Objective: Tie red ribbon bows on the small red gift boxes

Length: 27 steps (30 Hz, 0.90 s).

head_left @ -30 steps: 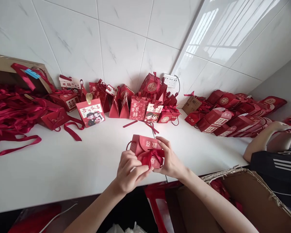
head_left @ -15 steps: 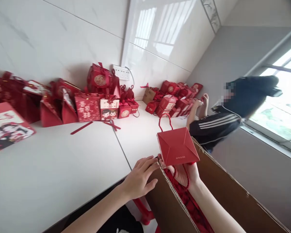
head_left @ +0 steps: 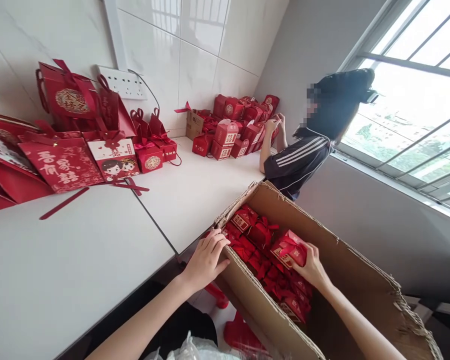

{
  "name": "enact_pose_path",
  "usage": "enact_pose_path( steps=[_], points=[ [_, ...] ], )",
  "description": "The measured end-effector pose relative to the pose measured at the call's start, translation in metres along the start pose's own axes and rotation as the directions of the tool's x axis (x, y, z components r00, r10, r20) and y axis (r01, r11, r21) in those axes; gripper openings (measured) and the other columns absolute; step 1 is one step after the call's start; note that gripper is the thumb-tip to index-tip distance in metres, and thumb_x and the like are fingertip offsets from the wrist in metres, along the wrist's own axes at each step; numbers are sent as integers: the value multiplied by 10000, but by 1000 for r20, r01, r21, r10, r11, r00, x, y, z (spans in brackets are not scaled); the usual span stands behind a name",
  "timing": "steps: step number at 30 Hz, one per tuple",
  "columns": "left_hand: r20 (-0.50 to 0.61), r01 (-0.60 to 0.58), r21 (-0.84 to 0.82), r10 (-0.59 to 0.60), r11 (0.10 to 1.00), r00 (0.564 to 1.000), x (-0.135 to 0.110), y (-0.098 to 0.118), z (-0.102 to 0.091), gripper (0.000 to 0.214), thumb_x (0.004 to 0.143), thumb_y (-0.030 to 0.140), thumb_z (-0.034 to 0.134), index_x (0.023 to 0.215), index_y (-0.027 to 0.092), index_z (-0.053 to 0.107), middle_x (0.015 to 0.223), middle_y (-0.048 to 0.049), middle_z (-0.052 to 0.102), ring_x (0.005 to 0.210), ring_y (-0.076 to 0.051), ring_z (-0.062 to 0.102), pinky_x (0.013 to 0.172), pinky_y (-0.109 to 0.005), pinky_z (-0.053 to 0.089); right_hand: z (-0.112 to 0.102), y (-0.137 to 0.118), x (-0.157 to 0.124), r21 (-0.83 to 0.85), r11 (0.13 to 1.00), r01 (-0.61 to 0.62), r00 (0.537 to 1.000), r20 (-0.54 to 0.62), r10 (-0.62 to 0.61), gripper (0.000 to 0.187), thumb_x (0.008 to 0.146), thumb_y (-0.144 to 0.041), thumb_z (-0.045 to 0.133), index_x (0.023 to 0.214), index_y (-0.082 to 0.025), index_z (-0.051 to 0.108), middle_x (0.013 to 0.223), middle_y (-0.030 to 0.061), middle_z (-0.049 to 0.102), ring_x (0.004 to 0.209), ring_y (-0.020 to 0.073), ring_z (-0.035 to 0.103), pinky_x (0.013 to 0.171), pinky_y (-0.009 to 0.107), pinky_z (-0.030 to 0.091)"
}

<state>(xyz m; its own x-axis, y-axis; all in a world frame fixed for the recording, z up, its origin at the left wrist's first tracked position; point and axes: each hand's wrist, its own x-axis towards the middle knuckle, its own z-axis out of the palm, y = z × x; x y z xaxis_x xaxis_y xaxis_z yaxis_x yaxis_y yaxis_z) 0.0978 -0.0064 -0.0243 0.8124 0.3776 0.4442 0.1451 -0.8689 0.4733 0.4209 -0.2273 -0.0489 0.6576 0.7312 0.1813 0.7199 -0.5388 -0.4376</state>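
My right hand is closed around a small red gift box with a ribbon bow, inside the open cardboard box. Several more red gift boxes with bows lie packed in rows under and beside it. At the near left corner of the cardboard box, my left hand holds the rim, its fingers bent over the edge and the thumb against the outer wall. The floor of the carton shows in shadow at its near right end.
A white table stands to the left, with red gift bags and a power strip along the wall. A pile of red boxes is at the far corner. Another person handles something there. A barred window is at right.
The red box with rope handles seen in my right hand is gone from view. That hand is now lower in the carton on a ribboned gift box. The view has swung right.
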Motion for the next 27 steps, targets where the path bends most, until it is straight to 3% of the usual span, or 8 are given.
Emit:
enact_pose_path(
  steps=[5,8,16,21,27],
  points=[
    [-19,-15,-10,14,1000,1000,-1,-2,1,367,857,207,550,1184,251,391,1182,-73,539,1287,-298,426,973,-493,475,64,19,-6,38,987,-154,988,7,154,637,592,-441,566,1128,-158,370,1140,148,398,1178,356,443,1051,469,352],
    [-28,-10,3,10,1000,1000,-2,-2,0,373,850,198,554,1183,253,395,1166,-69,546,1283,-301,432,965,-491,486,85,21,8,56,978,-200,980,6,200,659,578,-404,560,1141,-128,357,1171,177,365,1199,374,423,1055,454,344],
    [-35,13,3,-13,1000,999,-4,1,2,376,855,206,554,1190,251,389,1168,-72,543,1291,-301,425,970,-495,486,79,26,25,55,969,-240,970,61,237,650,580,-359,567,1170,-125,428,1178,189,439,1218,363,437,1026,450,356],
    [-37,-5,-19,4,1000,999,0,0,4,383,845,193,568,1181,245,392,1181,-79,540,1294,-301,422,981,-500,480,87,15,33,13,949,-316,942,120,313,622,653,-344,530,1239,-152,448,912,126,627,960,339,626,864,465,461],
    [-27,14,-20,-14,1000,1000,-3,3,5,465,785,164,649,1161,231,384,1179,-97,554,1284,-316,429,988,-515,472,70,-5,23,32,968,-250,963,115,245,599,647,-435,481,1209,-228,497,957,93,682,942,333,661,820,459,510]
  ],
)
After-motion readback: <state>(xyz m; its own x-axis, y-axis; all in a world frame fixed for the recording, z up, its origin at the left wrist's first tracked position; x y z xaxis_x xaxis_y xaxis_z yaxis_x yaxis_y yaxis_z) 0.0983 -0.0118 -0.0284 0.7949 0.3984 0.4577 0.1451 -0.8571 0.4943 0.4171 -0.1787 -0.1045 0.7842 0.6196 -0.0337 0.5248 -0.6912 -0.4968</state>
